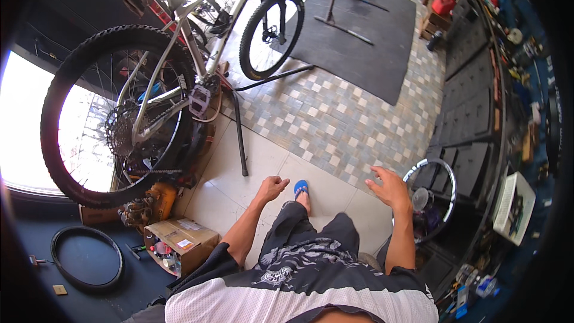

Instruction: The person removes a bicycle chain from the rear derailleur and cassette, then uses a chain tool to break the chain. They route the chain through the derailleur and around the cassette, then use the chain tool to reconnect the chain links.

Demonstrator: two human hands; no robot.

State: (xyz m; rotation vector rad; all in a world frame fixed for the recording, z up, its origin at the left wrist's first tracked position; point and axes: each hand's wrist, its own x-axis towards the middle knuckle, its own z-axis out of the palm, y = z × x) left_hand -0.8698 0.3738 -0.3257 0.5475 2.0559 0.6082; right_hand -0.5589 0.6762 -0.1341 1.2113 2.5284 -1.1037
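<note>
My left hand (273, 188) is held in the air over the pale floor tiles, its fingers curled loosely together and nothing seen in them. Off to the right, my right hand (388, 188) has its thumb and fingers apart and holds nothing. The thing nearest to it is a bare bicycle wheel rim (449, 188), which leans against the dark cabinets and is partly hidden by my right forearm. Ahead and to the left, a bicycle (197, 63) with a light frame and knobby tires is raised on a dark stand (240, 134). Neither hand touches it.
Dark drawer cabinets (469, 104) with a cluttered top line the right side. A white plastic basket (515, 208) sits there. A cardboard box (190, 236) and a loose tire (88, 257) are at lower left. Beyond a black mat (371, 42) stands a metal repair stand (335, 0).
</note>
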